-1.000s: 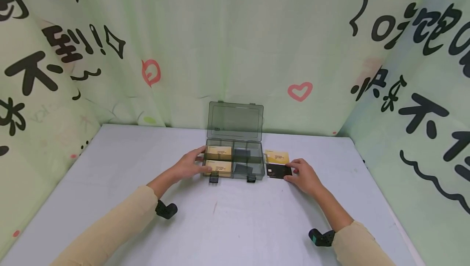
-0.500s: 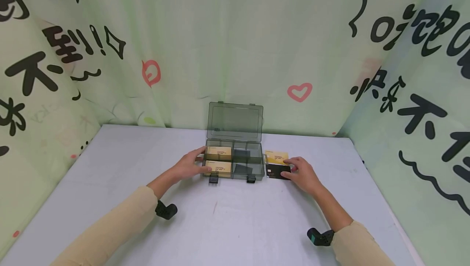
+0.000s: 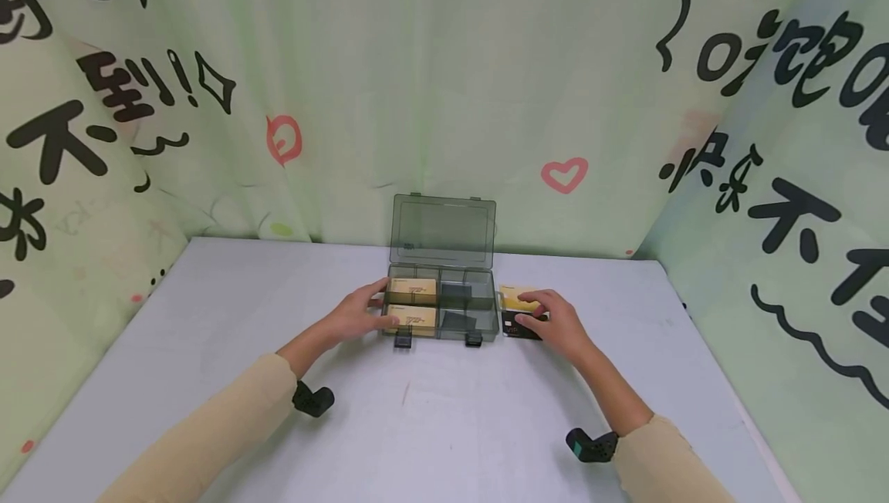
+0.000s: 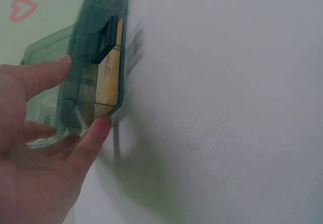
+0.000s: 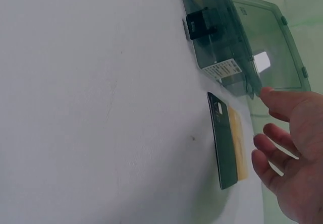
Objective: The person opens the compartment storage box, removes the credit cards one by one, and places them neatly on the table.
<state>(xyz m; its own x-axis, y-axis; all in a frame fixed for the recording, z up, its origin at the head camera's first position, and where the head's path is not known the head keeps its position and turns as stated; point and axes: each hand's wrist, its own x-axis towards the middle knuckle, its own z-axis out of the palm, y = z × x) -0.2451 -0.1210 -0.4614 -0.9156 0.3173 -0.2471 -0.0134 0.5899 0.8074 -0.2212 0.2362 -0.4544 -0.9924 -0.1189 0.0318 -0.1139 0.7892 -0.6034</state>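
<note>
left grip (image 3: 356, 313) curled round left end of tinted case (image 5: 214, 50), thumb placed at front corner. right grip (image 3: 558, 324) held loosely bent over two cards, nothing grasped. black card (image 3: 512, 325) and yellow card (image 3: 512, 297) laid on counter (image 3: 444, 418) just right of case, black in front, yellow behind. lid (image 3: 443, 229) raised at rear. tan stacks (image 3: 411, 320) seated in both left compartments; dark shapes (image 3: 458, 321) seen in right ones, too unclear to be told.
</note>
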